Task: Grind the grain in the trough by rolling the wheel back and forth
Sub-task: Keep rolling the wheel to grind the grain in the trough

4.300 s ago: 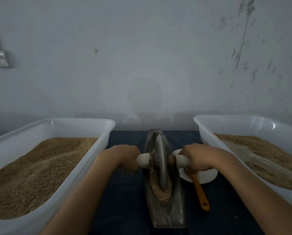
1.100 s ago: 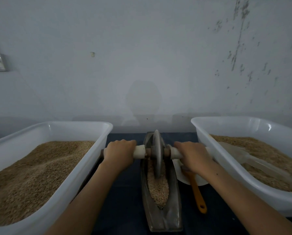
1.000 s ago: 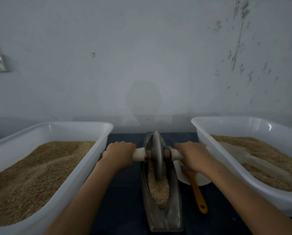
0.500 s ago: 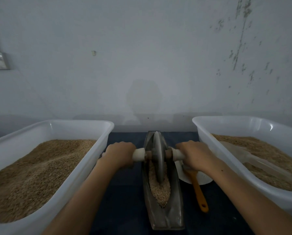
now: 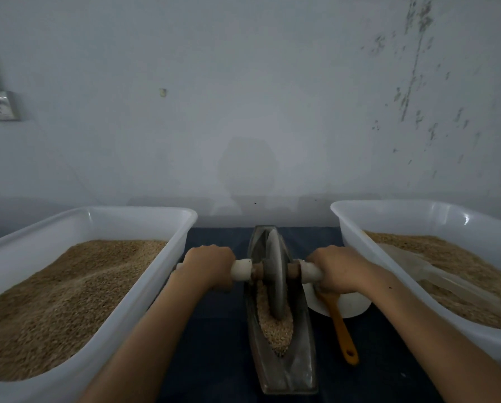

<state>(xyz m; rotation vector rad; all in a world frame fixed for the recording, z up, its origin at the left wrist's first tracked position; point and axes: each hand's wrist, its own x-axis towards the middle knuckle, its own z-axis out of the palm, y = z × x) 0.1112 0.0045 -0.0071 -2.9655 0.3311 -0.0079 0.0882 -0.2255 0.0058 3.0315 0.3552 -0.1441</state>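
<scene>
Both hands hold the axle in a full grip: the left hand (image 5: 209, 266) wraps the left handle (image 5: 241, 269), the right hand (image 5: 337, 271) wraps the right handle (image 5: 309, 271), knuckles up, fingers curled under. Between them the wheel (image 5: 274, 274) stands upright in the trough (image 5: 284, 370), towards its far half, with its rim sunk into the grain (image 5: 274, 330) heaped in the near half. The trough lies lengthwise on the dark tabletop (image 5: 214, 350), between two white tubs.

From the head view, the risks look like these. Grain is piled close to the trough's near lip, so a hard pull towards the body would likely plough kernels over the edge onto the tabletop. Uneven pressure from one hand would tilt the wheel, scraping it against a trough wall or letting it climb out. The trough appears unfastened, so a strong stroke may slide it. The right hand sits just above a white dish (image 5: 351, 306) and an orange-handled tool (image 5: 340, 327); a low wrist on the return could knock either. The left tub (image 5: 167, 257) stands just beside the left hand, so the knuckles could catch its wall. The right tub (image 5: 359, 228) holds more grain and a pale scoop (image 5: 417, 266).
</scene>
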